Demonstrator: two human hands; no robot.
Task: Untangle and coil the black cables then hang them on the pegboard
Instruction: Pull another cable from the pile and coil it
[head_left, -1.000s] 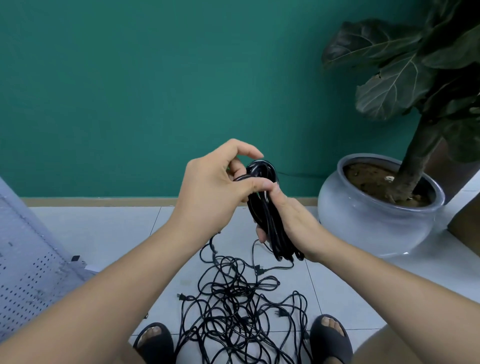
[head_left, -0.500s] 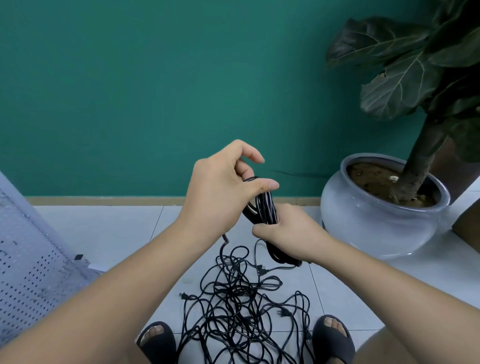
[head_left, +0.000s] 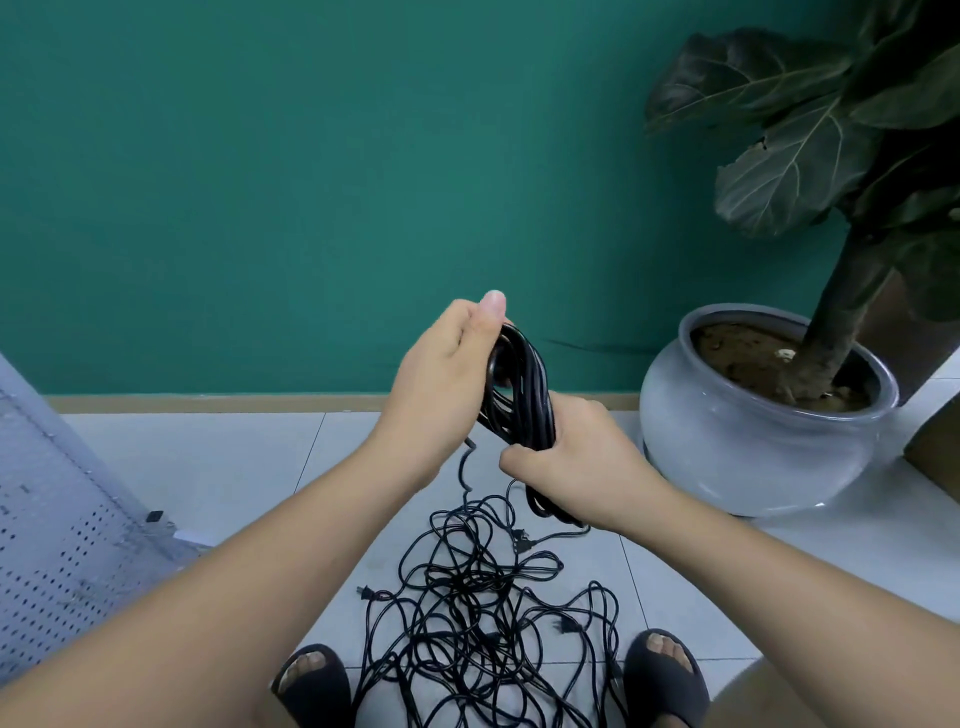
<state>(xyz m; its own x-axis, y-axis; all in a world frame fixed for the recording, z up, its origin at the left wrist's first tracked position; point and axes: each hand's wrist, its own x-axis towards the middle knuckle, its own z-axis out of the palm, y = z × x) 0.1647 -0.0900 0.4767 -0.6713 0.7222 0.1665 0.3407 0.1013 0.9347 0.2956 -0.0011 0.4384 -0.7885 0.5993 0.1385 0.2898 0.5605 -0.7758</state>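
From the head view, the left hand (head_left: 447, 374) was curled round the top loop of a black coil (head_left: 521, 384), with the thumb pointing up. The right hand (head_left: 576, 467) was wrapped tight round the middle of the same coil, just under the left hand. So both hands were closed on that one bundle, which they held up in the air. A thin loose end (head_left: 462, 470) hung down between the two wrists toward the floor.

I think the job was only partly done. One cable looked nearly all wound up, but it was not on the pegboard (head_left: 47, 545) yet. That board leaned far off to the left of the left arm, and I could see nothing hanging on it. Below the hands, between two dark sandals, lay a big messy pile of black cables (head_left: 483, 597) with little plugs sticking out. All of those looked knotted together, so they needed pulling apart, winding and hanging.

To the right of the right hand sat a round grey pot (head_left: 753, 457). Inside it was brown dirt (head_left: 737, 353) and the trunk of a leafy plant (head_left: 831, 322). No cable was in the pot.
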